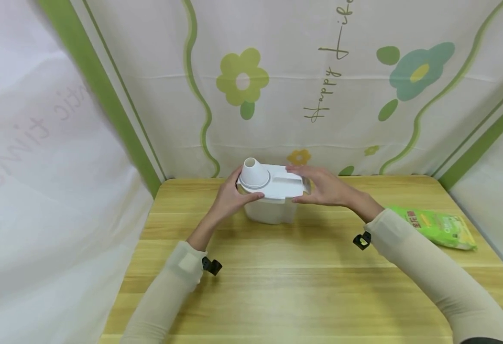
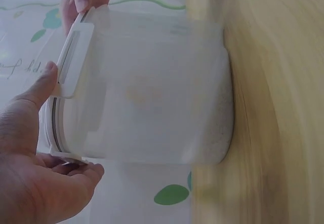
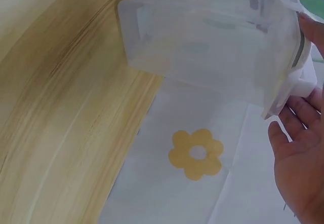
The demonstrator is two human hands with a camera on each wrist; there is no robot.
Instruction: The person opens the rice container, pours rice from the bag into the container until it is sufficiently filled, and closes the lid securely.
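Note:
A translucent plastic container (image 1: 270, 211) with a white lid (image 1: 277, 185) and a raised white spout stands at the far middle of the wooden table (image 1: 277, 277). My left hand (image 1: 230, 196) grips the lid's left end, thumb on its edge by the spout. My right hand (image 1: 326, 186) grips the lid's right end, fingers over the top and thumb under the rim. The left wrist view shows the container (image 2: 152, 92) from the side, my left hand (image 2: 35, 173) with its thumb on the lid (image 2: 68, 67). In the right wrist view my right hand (image 3: 298, 153) cups the lid end of the container (image 3: 207, 36).
A green packet (image 1: 438, 228) lies flat near the table's right edge. White cloth printed with flowers (image 1: 243, 81) hangs close behind the container and along both sides. The bare tabletop stretches from the container toward me.

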